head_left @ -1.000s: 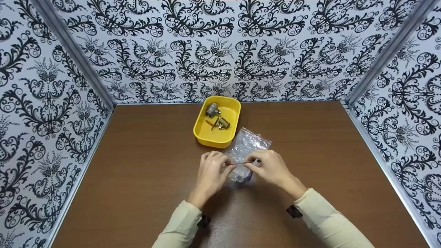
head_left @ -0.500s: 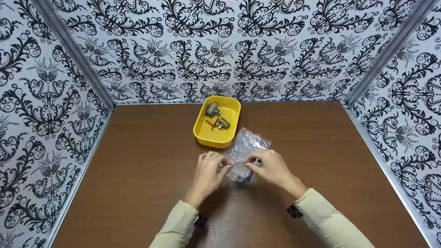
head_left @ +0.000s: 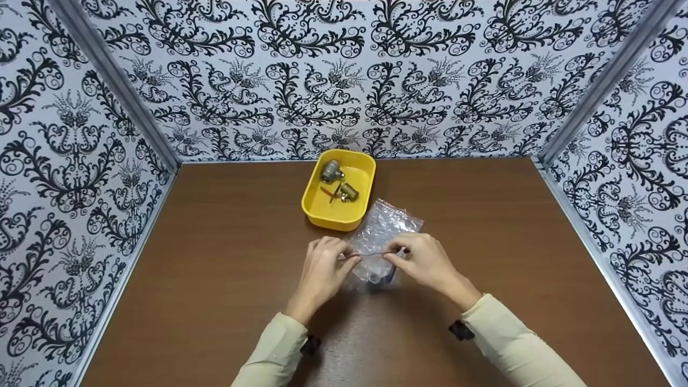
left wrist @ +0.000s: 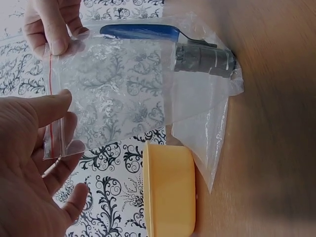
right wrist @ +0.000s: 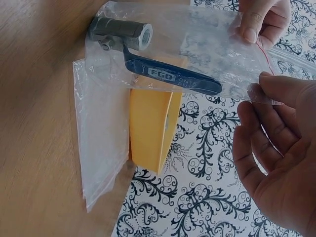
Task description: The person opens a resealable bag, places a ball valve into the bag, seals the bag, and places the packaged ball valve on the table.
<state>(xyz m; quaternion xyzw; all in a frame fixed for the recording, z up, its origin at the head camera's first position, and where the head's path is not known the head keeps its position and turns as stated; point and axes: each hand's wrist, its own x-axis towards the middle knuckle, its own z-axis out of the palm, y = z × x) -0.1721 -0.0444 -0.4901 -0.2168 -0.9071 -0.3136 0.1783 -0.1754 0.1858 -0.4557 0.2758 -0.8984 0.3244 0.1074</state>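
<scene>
One clear zip bag (left wrist: 113,94), mouth up
Left hand (head_left: 323,267) and right hand (head_left: 427,264) each pinch one end of its mouth; a blue-handled valve (right wrist: 123,33) sits at its bottom, near the yellow bin (head_left: 332,222) on the bench (head_left: 226,269).

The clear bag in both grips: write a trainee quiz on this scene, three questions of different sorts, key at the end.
1. Multiple choice. What is inside the clear bag?
A) a paintbrush
B) a blue-handled valve
C) a coil of rope

2. True or false. The yellow tray lies upside down.

3. Fill in the missing word. The left grip and the right grip both pinch the bag at its upper edge, near a ____ stripe.

Key
1. B
2. False: the yellow tray stands open side up, with metal fittings in it.
3. red
</scene>
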